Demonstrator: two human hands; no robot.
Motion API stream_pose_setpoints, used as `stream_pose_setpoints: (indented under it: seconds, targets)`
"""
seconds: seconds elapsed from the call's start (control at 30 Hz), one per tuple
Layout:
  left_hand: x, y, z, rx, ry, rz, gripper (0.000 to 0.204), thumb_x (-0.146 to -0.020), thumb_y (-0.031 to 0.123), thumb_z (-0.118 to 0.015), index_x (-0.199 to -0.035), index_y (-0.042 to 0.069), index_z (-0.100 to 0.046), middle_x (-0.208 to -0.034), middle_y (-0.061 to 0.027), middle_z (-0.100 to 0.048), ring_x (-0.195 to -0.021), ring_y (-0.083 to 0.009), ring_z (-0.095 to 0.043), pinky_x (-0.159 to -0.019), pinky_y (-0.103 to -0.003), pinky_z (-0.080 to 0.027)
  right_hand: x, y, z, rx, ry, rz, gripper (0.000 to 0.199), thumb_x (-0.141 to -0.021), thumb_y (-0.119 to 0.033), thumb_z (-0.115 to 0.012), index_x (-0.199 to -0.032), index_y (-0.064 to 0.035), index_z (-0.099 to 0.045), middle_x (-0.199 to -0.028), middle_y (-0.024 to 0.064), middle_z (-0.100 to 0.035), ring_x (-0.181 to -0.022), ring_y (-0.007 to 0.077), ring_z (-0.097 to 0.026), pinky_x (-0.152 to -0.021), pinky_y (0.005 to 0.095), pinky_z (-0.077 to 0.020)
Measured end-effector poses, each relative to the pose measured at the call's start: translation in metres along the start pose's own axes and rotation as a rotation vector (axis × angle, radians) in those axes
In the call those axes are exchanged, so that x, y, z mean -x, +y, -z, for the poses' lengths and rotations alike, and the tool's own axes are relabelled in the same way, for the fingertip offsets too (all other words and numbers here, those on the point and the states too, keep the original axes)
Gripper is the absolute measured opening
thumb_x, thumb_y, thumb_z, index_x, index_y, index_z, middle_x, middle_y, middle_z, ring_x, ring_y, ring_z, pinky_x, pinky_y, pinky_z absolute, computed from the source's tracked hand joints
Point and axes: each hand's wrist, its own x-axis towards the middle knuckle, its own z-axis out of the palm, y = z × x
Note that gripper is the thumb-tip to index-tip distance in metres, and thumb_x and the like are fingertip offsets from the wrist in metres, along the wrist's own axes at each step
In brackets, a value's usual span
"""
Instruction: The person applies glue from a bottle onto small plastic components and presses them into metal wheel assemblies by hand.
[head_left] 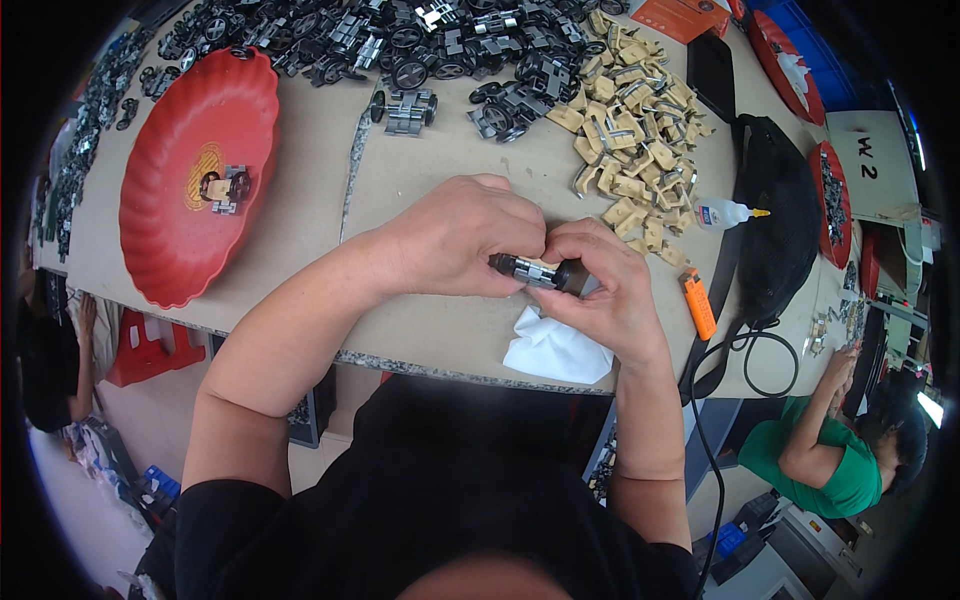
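A small toy car chassis (530, 270), with silver parts and dark wheels, is between my hands above the table's near part. My left hand (472, 235) is closed on its left end, the fingers curled around it. On the other end, my right hand (608, 288) pinches it between thumb and fingers. My fingers cover much of the chassis, so its underside is hidden. Just below my right hand lies a crumpled white cloth or tissue (558, 347). A single assembled piece with wheels and a tan part (226, 190) rests in the red scalloped tray (165, 245) at the left.
Many black-and-grey wheeled chassis (410, 70) are heaped along the far side. Right of them is a pile of tan parts (625, 140). A glue bottle (722, 213), an orange lighter (699, 305), a black bag (775, 220) and a cord lie at right. A person in green (825, 460) works beyond.
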Motion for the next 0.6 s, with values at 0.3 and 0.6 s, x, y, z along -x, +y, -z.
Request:
stream_pose_setpoints:
  seconds: [0.3, 0.6]
  targets:
    - [0.0003, 0.0011, -0.0007, 0.007, 0.004, 0.003, 0.023, -0.054, 0.012, -0.071, -0.070, 0.004, -0.056, -0.071, -0.0030, -0.056, -0.064, -0.0210, -0.053, -0.066, -0.030, -0.040, 0.0002, 0.0006, -0.0028, -0.006, 0.045, -0.006, 0.026, -0.057, 0.001, -0.072, -0.078, -0.0002, -0.057, -0.079, 0.0071, -0.057, -0.074, 0.0165, -0.055, -0.067, 0.0257, -0.0432]
    - [0.0008, 0.0011, -0.0001, -0.002, -0.015, 0.012, 0.025, -0.055, 0.015, -0.072, -0.071, 0.003, -0.056, -0.071, -0.0039, -0.055, -0.066, -0.0224, -0.053, -0.068, -0.031, -0.040, 0.0005, 0.0005, -0.0013, -0.010, 0.017, -0.002, 0.026, -0.059, -0.001, -0.071, -0.080, -0.0004, -0.057, -0.081, 0.0082, -0.057, -0.075, 0.0193, -0.055, -0.068, 0.0275, -0.0437]
